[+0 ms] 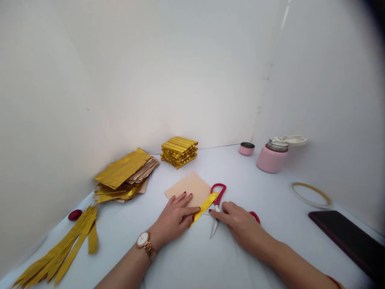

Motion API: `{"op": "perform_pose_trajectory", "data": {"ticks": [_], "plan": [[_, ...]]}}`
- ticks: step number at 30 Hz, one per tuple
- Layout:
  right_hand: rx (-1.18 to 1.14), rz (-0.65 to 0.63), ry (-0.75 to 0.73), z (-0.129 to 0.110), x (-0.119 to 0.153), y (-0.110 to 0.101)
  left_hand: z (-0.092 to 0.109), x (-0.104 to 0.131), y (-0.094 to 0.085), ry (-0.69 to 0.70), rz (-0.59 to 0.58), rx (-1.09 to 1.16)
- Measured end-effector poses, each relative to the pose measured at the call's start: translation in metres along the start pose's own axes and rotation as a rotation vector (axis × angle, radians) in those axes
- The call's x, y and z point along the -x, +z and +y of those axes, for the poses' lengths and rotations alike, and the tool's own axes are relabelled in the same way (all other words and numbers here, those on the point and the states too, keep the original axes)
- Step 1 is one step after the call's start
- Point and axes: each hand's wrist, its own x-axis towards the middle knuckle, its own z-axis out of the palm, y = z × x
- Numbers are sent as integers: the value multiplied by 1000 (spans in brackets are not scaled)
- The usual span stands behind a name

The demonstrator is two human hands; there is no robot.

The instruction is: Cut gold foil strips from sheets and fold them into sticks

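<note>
A sheet of peach-coloured paper (188, 188) lies on the table with a gold strip (206, 205) along its near right edge, which looks folded over. My left hand (177, 212) rests flat on the paper, fingers stretched out, its index finger and thumb touching the gold strip. Red-handled scissors (217, 210) lie spread apart right beside the strip. Above them is my right hand (239, 220), its index finger extended to the strip's near edge; its other fingers are bent and partly hidden. One scissor handle shows beyond that hand.
Gold-and-peach paper sheets (123, 170) are stacked at the left, near cut gold strips (69, 249) and a dark red oval object (75, 215). A pile of gold tubes (179, 151) stands behind. Rightward are a pink cup (247, 149), pink flask (272, 158), tape roll (315, 190) and phone (349, 239).
</note>
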Motion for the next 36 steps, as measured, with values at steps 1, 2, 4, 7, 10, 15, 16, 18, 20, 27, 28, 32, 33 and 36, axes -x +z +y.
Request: {"op": "perform_pose_trajectory", "data": {"ticks": [1, 2, 4, 7, 10, 15, 16, 18, 20, 27, 28, 32, 33, 36], "plan": [[-2, -1, -1, 0, 0, 0, 0, 0, 0, 0, 1, 2], [-4, -2, -3, 0, 0, 0, 0, 0, 0, 0, 2, 4], [-13, -1, -14, 1, 0, -1, -1, 0, -1, -1, 4, 3], [-40, 14, -30, 2, 1, -2, -1, 0, -2, 0, -1, -5], [-71, 40, -43, 5, 4, -3, 0, 0, -3, 0, -9, -6], [-83, 31, -40, 7, 6, -3, -2, 0, -1, 0, -5, -3], [-82, 26, -38, 7, 6, -2, -3, 0, -1, 2, -4, -5], [-77, 20, -33, 7, 5, -2, -5, 0, 0, 11, 4, -4], [-73, 19, -29, 8, 6, -2, -8, 0, 1, 22, 16, 4], [-75, 30, -24, 6, 4, 3, -9, 0, 1, 25, 29, 23], [-73, 35, -21, 5, 4, 4, -8, 0, 1, 23, 27, 20], [-63, 51, -29, -2, 1, 4, -5, -1, 1, 20, 34, 6], [-60, 56, -32, -3, 1, 4, -5, -1, 1, 19, 35, 6], [-49, 54, -24, -6, 0, 3, -4, 0, 0, 15, 30, 11]]}}
